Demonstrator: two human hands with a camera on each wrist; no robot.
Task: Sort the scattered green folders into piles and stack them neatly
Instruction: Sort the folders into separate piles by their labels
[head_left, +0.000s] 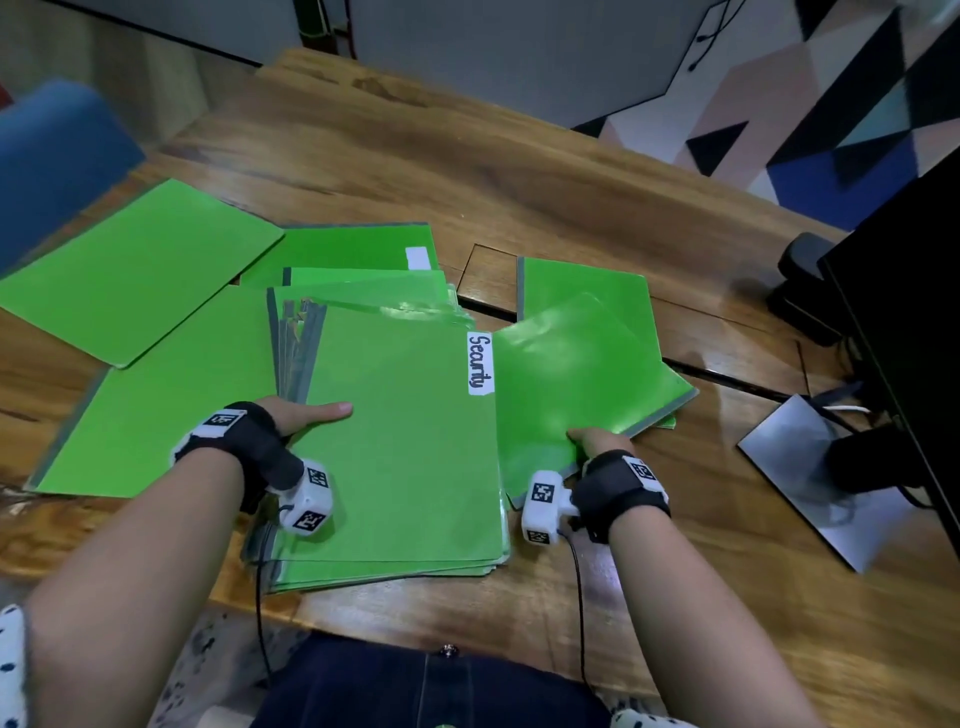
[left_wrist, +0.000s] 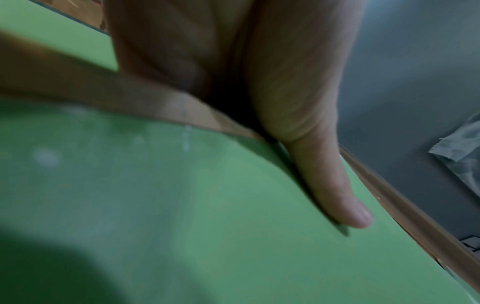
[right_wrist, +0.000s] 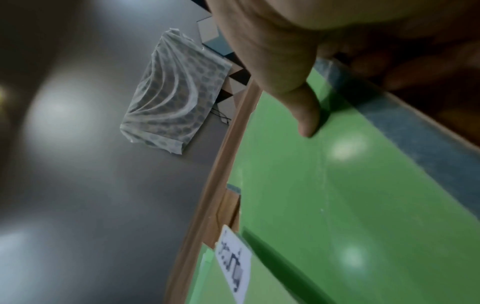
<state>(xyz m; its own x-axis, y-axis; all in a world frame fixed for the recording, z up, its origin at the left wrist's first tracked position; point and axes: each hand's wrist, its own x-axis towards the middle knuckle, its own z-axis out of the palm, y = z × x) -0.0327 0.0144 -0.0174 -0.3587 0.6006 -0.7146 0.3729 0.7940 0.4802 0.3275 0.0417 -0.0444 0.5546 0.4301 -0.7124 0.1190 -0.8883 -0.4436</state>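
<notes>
Two loose green folders (head_left: 135, 270) lie left of the labelled stack (head_left: 405, 457) on the wooden table (head_left: 467, 171). Left hand (head_left: 306, 415) grips that stack's left edge, thumb on top. Right hand (head_left: 600, 441), right of the stack, pinches another folder (head_left: 571, 374).

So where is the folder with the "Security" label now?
In the head view, the "Security" folder tops the central pile, between the left hand and the right hand.
</notes>
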